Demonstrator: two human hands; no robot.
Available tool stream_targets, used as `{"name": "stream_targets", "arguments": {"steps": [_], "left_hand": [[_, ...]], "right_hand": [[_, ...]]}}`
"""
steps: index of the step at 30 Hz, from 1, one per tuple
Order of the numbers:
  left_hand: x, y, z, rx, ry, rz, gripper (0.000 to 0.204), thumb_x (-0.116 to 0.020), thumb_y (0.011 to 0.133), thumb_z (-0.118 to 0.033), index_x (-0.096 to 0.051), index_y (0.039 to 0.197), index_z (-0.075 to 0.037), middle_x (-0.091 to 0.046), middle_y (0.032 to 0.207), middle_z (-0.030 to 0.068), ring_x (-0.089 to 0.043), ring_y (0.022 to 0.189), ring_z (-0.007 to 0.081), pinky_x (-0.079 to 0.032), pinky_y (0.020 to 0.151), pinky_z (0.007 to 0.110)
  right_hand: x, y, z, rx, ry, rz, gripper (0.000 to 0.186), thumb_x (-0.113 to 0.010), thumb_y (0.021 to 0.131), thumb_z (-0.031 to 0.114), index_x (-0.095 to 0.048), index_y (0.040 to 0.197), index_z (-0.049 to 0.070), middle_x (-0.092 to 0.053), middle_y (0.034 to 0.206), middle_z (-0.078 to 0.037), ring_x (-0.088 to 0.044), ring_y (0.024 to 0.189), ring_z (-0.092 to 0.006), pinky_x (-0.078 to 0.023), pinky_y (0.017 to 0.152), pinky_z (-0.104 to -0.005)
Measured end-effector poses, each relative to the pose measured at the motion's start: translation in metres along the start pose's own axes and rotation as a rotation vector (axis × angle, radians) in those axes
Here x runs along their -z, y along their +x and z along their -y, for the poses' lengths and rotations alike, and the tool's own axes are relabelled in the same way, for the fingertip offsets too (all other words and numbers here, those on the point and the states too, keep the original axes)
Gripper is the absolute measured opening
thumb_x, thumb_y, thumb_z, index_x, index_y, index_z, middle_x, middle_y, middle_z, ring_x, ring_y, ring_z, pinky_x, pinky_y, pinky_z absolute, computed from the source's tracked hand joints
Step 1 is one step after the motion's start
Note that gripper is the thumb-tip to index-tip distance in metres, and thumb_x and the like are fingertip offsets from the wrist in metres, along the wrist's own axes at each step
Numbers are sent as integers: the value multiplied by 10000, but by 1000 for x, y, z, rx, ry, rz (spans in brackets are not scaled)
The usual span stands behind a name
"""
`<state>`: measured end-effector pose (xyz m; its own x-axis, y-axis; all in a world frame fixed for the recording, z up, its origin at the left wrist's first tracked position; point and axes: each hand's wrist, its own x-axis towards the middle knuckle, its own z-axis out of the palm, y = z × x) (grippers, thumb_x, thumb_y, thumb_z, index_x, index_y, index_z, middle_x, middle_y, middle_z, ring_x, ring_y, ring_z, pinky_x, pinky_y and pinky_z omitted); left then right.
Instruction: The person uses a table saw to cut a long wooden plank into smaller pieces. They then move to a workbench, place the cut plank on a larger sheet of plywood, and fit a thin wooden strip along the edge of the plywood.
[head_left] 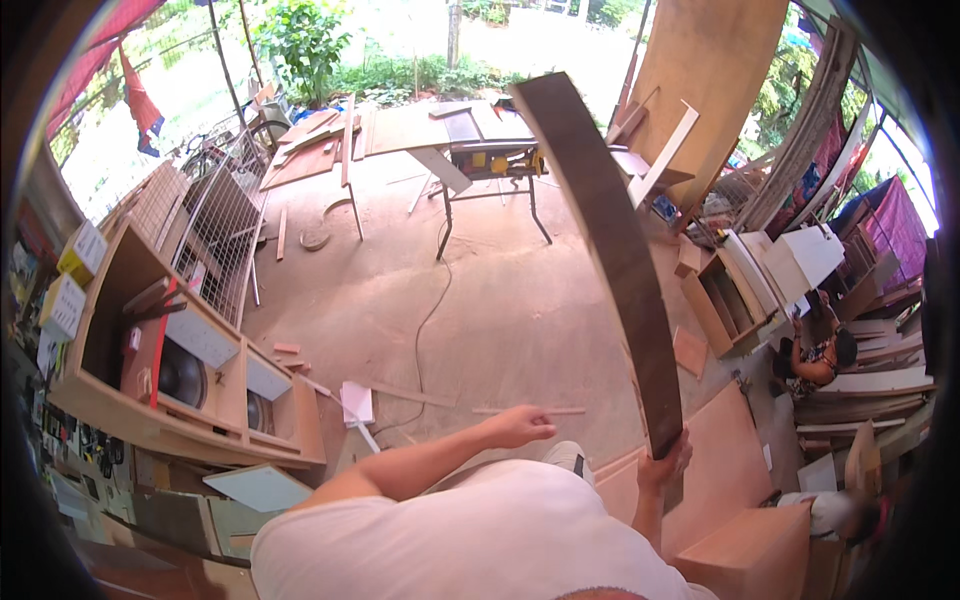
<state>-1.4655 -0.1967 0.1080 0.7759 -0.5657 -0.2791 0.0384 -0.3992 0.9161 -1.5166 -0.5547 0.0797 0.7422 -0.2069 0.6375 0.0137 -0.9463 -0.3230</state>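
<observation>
Upright, right hand grips dark board, seemingly.

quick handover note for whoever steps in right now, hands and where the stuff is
Right hand: gripping the lower end of the long dark brown board, held upright and leaning forward.
Left hand: empty, loosely closed, out in front over the dusty floor.
Nearby: flat tan panels by the right hand; table saw straight ahead.
Done: board lifted.
Left: not set down anywhere yet.

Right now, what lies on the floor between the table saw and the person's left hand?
In the head view, a black cable trails from the table saw toward the left hand; otherwise bare floor.
</observation>
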Motion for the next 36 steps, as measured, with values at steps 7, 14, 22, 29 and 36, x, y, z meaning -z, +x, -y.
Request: {"name": "stream_targets", "arguments": {"steps": [7,14,22,29,36], "left_hand": [[117,65,81,393,-229,-447,434,-681,961,-388,-697,1170,-9,-724,1069,150,-674,980,220,-552,848,382],[213,199,167,691,20,-721,552,-689,894,-473,-703,1183,-3,-730,1133,222,-703,1055,345,-540,920,432],[253,232,244,1180,21,-543,650,-685,868,-537,-714,1173,36,-680,1258,245,-650,1189,379,-509,1004,445],[337,339,283,1235,31,-494,656,-691,877,-545,-711,1192,30,-654,1297,261,-619,1239,397,-491,1039,464],[592,525,240,967,32,-873,476,-659,906,-460,-704,1176,-70,-710,1180,195,-666,1117,373,-521,949,469]], "right_hand": [[-154,130,-47,-33,-302,118,893,-784,682,131,-422,1498,116,-532,1142,-169,-544,1079,-404,-415,945,-554],[-316,286,-91,28,-319,297,916,-815,686,202,-408,1504,145,-497,1241,-178,-493,1220,-379,-351,1063,-556],[-448,462,-95,175,-337,359,904,-801,705,197,-398,1513,157,-490,1281,-182,-482,1238,-374,-329,1085,-551],[-543,546,-83,274,-359,337,958,-817,641,198,-403,1503,144,-498,1218,-168,-490,1208,-366,-341,1066,-556],[-632,643,-36,268,-364,439,991,-826,618,198,-400,1511,148,-493,1235,-158,-485,1210,-355,-331,1101,-542]]}}
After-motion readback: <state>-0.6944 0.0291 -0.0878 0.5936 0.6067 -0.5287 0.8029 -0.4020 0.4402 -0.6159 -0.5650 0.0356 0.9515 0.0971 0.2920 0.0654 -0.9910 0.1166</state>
